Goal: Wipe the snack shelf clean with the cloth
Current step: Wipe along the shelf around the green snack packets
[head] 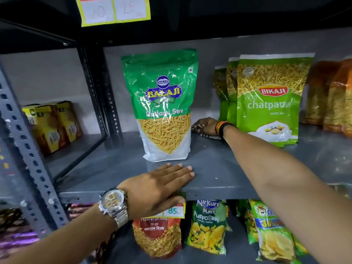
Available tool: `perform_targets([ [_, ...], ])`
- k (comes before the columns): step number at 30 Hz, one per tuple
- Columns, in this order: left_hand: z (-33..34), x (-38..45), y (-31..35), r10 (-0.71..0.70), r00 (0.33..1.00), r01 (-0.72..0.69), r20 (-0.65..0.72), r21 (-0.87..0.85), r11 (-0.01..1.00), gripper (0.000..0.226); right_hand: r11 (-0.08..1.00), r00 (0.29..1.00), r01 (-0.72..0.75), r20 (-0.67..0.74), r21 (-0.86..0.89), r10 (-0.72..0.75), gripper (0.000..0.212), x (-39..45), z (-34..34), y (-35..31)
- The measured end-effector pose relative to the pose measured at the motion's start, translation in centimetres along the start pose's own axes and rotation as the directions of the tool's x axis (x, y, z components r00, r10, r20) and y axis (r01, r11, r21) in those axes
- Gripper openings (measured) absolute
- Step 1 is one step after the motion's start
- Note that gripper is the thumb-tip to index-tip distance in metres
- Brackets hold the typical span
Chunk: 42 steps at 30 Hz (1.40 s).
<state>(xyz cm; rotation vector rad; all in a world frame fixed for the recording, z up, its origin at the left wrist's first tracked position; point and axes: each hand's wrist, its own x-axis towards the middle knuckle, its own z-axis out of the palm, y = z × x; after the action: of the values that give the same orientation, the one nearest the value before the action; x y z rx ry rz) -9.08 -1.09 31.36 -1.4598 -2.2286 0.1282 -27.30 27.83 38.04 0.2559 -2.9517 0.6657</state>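
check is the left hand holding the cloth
No, the left hand lies flat and empty on the front edge of the shelf, while the cloth is under the right hand farther back.

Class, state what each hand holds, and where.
Right hand presses a cloth against the shelf; the exact grip is hidden. Left hand holds nothing.

Grey shelf [209, 164]: one Balaji sev bag [162, 105]; three Bikaji green bags [266, 100] in a row; at least two orange packets [331, 96]. Lower shelf: one red mix bag [157, 237], one Kurkure bag [207, 225]. Neighbouring bay: three yellow boxes [51, 124]. Two hands present.
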Motion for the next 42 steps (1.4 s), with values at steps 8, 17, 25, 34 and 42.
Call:
perform_targets([
  [8, 0.0, 0.0, -0.3, -0.017, 0.999, 0.017, 0.036, -0.006, 1.000, 0.063, 0.992, 0.994, 0.106, 0.044, -0.064, -0.104, 0.033, -6.4, -0.3, -0.5],
  [17, -0.7, 0.1, -0.1, -0.028, 0.998, 0.030, 0.062, -0.024, 0.999, 0.062, 0.969, 0.979, 0.151, 0.105, 0.196, -0.173, 0.033, -17.2, -4.8, -1.1],
  [25, -2.3, -2.4, -0.2, -0.216, 0.976, 0.214, -0.016, -0.056, 0.975, 0.069, 0.981, 0.985, 0.150, 0.072, 0.120, -0.159, 0.033, -18.2, -1.2, -0.9],
  [34, -2.0, -5.4, -1.5, -0.356, 0.932, 0.359, 0.064, -0.045, 0.932, 0.080, 0.938, 0.958, 0.283, -0.014, 0.201, -0.286, 0.028, -21.9, -1.4, -6.6],
  [42, -2.7, -5.6, -0.8, -0.350, 0.934, 0.353, 0.065, -0.040, 0.935, 0.082, 0.973, 0.976, 0.208, 0.047, 0.096, -0.213, 0.029, -20.9, 1.3, -8.1],
])
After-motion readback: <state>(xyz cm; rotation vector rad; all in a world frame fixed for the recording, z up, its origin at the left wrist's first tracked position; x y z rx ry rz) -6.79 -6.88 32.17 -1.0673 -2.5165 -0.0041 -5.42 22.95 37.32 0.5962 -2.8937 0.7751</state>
